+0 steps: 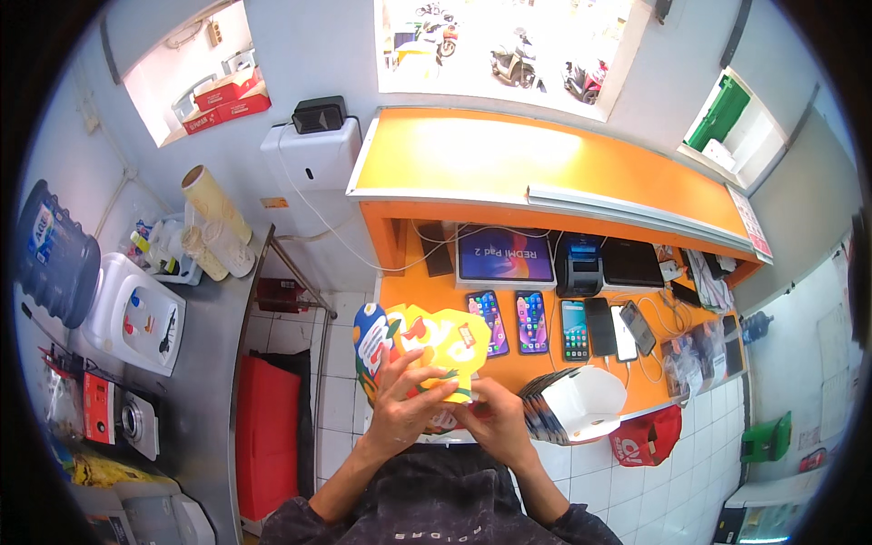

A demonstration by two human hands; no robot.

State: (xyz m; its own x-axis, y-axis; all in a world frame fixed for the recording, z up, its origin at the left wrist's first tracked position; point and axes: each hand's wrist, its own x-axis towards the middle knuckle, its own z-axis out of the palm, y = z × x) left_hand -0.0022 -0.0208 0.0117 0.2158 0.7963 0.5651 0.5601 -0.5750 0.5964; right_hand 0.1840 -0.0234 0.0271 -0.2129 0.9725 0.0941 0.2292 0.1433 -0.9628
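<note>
A bright yellow printed cardboard box blank, with some red and green on it, is held up over the orange counter's near edge. My left hand lies across its lower part, fingers bent over the printed face. At its lower right corner my right hand pinches the card between thumb and fingers. More printed card in blue and yellow shows at the left; whether it is a separate piece I cannot tell. To the right of my right hand sits a nested stack of open paper food boxes, white inside.
Several phones lie on the orange counter, with a tablet box, a small printer and cables behind. A raised orange shelf overhangs these. At left stands a steel table with a water dispenser; a red bag hangs right.
</note>
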